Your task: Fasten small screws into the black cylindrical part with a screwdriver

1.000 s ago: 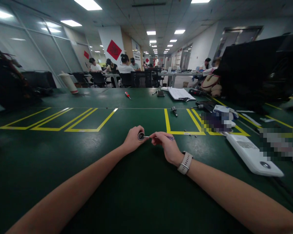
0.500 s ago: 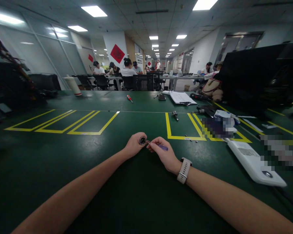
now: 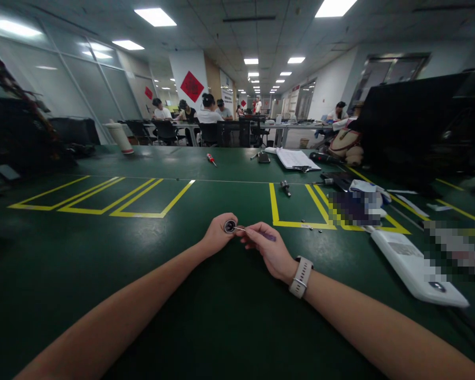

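My left hand [image 3: 217, 236] is wrapped round a short metal cylinder [image 3: 229, 227], its dark round open end turned towards me. In my right hand [image 3: 272, 254] is a small screwdriver with a purple handle [image 3: 269, 237], pinched between thumb and fingers. Its thin shaft points left, and the tip is at the cylinder's opening; whether it touches the inside I cannot tell. Both hands are just above the green table [image 3: 142, 295]. To the right of them lie several tiny dark parts [image 3: 311, 228], near a yellow taped outline [image 3: 275, 208].
A metal part [image 3: 285, 188] lies inside the right outline. Farther back are a red screwdriver [image 3: 211, 159], a dark square object [image 3: 264, 158] and a clipboard with papers [image 3: 296, 159]. A long white device [image 3: 415, 266] is at right. People [image 3: 209, 110] sit at desks beyond.
My right hand has shifted slightly right, and more of the screwdriver's shaft now shows, reaching the cylinder's open end. The cylinder's opening has turned a little in my left hand.
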A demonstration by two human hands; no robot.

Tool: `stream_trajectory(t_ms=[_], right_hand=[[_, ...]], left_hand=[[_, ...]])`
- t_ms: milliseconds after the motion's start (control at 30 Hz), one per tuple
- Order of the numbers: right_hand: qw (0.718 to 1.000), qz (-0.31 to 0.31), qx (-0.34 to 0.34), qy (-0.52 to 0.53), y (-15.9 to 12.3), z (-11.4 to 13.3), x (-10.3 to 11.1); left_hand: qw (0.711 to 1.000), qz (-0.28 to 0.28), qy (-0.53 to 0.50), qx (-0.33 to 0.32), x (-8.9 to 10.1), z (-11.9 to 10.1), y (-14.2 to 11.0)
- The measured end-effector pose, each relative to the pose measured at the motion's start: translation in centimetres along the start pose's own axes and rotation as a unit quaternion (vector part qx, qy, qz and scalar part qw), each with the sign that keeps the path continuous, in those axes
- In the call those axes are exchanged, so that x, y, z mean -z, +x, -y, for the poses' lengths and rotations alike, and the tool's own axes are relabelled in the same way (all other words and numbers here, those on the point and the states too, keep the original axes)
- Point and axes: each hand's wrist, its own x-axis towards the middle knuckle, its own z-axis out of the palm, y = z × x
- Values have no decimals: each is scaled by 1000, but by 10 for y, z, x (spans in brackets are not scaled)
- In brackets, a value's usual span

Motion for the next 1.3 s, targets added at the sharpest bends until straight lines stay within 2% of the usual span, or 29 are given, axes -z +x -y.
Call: stream_trajectory(t_ms=[200,400,600,800,967,1300], right_hand=[[1000,13,13,-22,-3,1,1],[999,4,-26,23,-4,6,-1],[998,18,-31,46,-3,3,4],[1000,12,-9,4,-6,3,2],[1000,15,-18,-6,-7,1,2],[998,21,-56,34,-7,7,1]], left_hand=[[997,-25,76,1,-1,-1,0],[999,-36,27,5,-2,2,-2],[1000,-27,-8,8,-1,-4,-2],[997,-42,58,-9,-3,2,-5],[994,-59,88,-17,-3,0,-5],[999,-31,-8,-3,-2,-3,-6]])
